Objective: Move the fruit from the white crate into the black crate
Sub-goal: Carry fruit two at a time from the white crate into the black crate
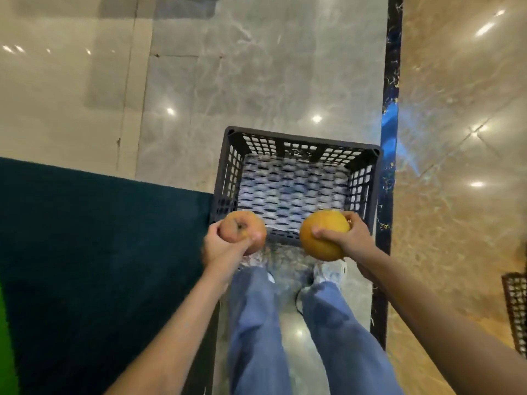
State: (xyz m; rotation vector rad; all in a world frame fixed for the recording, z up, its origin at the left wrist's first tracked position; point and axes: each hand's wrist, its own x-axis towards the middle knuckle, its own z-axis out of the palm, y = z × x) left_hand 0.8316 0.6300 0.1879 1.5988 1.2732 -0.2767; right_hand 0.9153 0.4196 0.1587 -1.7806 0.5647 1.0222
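A single wide-angle camera, worn on the person's head, is looking forward and steeply down from above the wearer's own body. It is facing the black crate (302, 139), which is sitting near mid-frame on the marble floor (256, 67) just ahead of the feet (328, 273). The left hand (219, 243) and right hand (352, 238) are reaching in from the bottom corners, close beneath the lens, with the legs (256, 323) running down between them. A dark carpet (99, 238) is filling the lower left, and the wide lens is bending the floor lines near the edges.
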